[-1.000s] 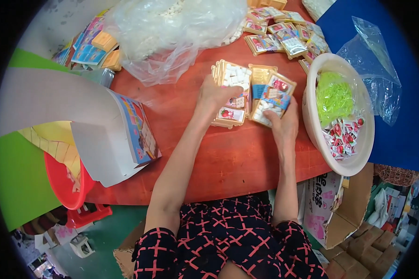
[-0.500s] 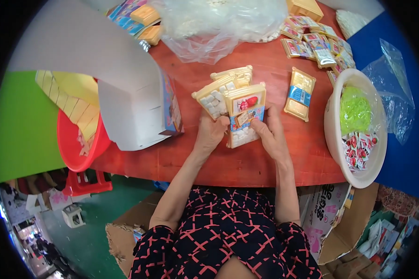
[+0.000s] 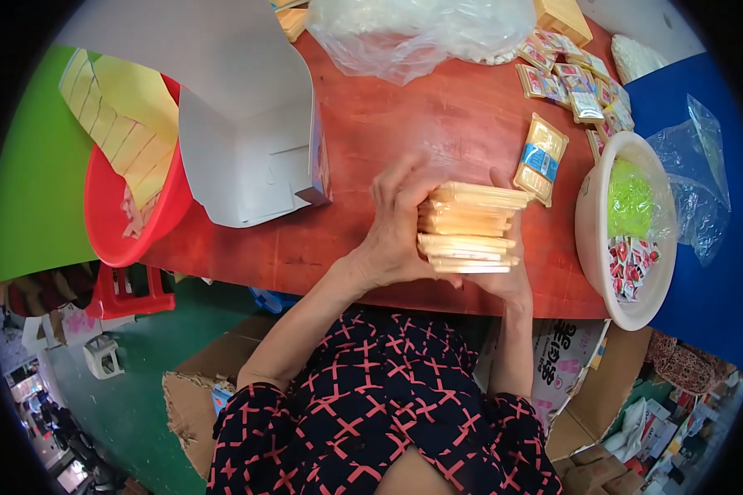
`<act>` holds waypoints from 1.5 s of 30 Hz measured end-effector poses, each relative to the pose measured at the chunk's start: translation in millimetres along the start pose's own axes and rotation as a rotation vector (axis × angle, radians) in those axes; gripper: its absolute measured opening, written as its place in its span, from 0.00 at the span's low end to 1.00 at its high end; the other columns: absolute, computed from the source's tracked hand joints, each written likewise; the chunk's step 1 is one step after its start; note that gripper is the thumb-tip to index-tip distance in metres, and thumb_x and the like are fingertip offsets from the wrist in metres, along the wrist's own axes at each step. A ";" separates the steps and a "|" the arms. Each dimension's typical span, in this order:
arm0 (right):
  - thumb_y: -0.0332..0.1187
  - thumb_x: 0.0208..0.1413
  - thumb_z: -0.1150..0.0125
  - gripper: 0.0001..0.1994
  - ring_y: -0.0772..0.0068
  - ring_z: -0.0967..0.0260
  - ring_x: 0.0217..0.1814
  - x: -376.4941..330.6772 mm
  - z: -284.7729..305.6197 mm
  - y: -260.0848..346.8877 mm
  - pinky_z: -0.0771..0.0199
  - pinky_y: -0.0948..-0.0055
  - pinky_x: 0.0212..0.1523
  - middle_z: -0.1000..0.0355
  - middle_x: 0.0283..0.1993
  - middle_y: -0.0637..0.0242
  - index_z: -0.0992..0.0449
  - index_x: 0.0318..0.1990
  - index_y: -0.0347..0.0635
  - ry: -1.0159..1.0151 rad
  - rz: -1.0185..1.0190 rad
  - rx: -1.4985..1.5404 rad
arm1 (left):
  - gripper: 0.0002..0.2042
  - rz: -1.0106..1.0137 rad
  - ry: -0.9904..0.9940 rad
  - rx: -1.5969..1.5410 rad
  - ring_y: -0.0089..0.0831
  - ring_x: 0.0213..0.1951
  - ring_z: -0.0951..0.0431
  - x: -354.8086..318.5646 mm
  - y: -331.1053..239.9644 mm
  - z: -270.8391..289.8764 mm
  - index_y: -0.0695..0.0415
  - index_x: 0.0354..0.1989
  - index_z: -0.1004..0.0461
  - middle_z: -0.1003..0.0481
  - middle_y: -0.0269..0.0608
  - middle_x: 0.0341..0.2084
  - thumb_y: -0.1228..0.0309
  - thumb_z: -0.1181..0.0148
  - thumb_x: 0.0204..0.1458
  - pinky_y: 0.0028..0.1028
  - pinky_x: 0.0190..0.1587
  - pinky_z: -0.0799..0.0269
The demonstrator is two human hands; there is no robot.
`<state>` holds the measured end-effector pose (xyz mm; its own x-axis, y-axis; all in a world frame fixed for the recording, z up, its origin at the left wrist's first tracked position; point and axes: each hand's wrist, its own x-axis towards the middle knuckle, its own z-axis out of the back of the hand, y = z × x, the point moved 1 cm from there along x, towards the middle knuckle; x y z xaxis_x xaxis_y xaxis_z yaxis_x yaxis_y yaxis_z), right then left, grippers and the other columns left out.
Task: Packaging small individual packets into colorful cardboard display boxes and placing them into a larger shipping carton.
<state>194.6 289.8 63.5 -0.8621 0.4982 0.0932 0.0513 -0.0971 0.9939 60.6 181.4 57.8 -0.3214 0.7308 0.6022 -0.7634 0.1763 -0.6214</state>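
Note:
Between my two hands sits a stack of flat, pale yellow plastic packs (image 3: 470, 228), squared up with their thin edges facing me. My left hand (image 3: 396, 227) wraps round the left end of the stack, thumb below. From the right side my right hand (image 3: 508, 276) grips the same stack, and part of it is hidden behind the packs. A single yellow pack with a blue label (image 3: 541, 158) lies on the table just beyond my right hand. The open white cardboard box (image 3: 248, 157) stands to the left of my hands.
At the right edge a white basin (image 3: 590, 239) holds green shreds and small sachets. Several packs (image 3: 582, 95) are heaped at the back right. A clear plastic bag (image 3: 421, 37) lies at the back of the red table (image 3: 371, 124). A red basin (image 3: 103, 210) with yellow paper stands left.
The fanned-out packs are now gathered into one even stack, turned edge-on. My left hand has moved to the stack's left end. The view has shifted slightly.

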 end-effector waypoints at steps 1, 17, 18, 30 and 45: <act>0.27 0.28 0.25 0.53 0.71 0.43 0.56 -2.7 4.7 -14.9 0.40 0.70 0.55 0.41 0.54 0.61 0.58 0.63 0.39 0.001 -0.005 -0.005 | 0.58 0.003 -0.003 -0.005 0.49 0.55 0.49 -6.0 4.1 -9.0 0.59 0.59 0.58 0.49 0.53 0.54 0.52 0.24 0.19 0.41 0.57 0.50; 0.19 0.32 0.34 0.32 0.71 0.33 0.45 -2.4 20.4 -50.3 0.29 0.70 0.45 0.30 0.44 0.61 0.37 0.52 0.35 0.144 -0.117 -0.046 | 0.61 0.376 0.114 -0.335 0.51 0.60 0.52 -26.2 12.1 -44.4 0.63 0.61 0.64 0.53 0.56 0.58 0.47 0.29 0.22 0.44 0.60 0.56; 0.20 0.29 0.32 0.37 0.69 0.34 0.48 -2.0 17.9 -50.6 0.31 0.69 0.48 0.32 0.47 0.61 0.39 0.54 0.35 0.086 -0.126 0.079 | 0.62 0.385 0.130 -0.337 0.52 0.61 0.55 -25.1 8.7 -43.9 0.64 0.61 0.66 0.57 0.58 0.60 0.45 0.30 0.23 0.44 0.61 0.58; 0.42 0.59 0.63 0.25 0.55 0.39 0.50 25.7 22.7 -51.2 0.55 0.46 0.63 0.36 0.44 0.57 0.47 0.61 0.37 0.123 0.114 1.504 | 0.23 0.475 -0.177 -0.657 0.39 0.55 0.39 -28.0 -20.7 -6.1 0.61 0.51 0.40 0.40 0.50 0.53 0.64 0.43 0.49 0.34 0.55 0.44; 0.33 0.33 0.31 0.38 0.56 0.36 0.53 -0.3 54.4 -58.5 0.38 0.55 0.56 0.33 0.52 0.57 0.40 0.56 0.36 -0.196 0.058 1.197 | 0.10 0.527 -0.095 0.361 0.40 0.24 0.27 -6.9 -7.2 62.3 0.61 0.35 0.30 0.27 0.44 0.23 0.76 0.41 0.43 0.33 0.28 0.33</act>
<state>219.3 342.2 8.4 -0.7575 0.6514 0.0433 0.6099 0.6824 0.4030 33.5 134.0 89.3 -0.7402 0.5941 0.3148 -0.6250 -0.4354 -0.6479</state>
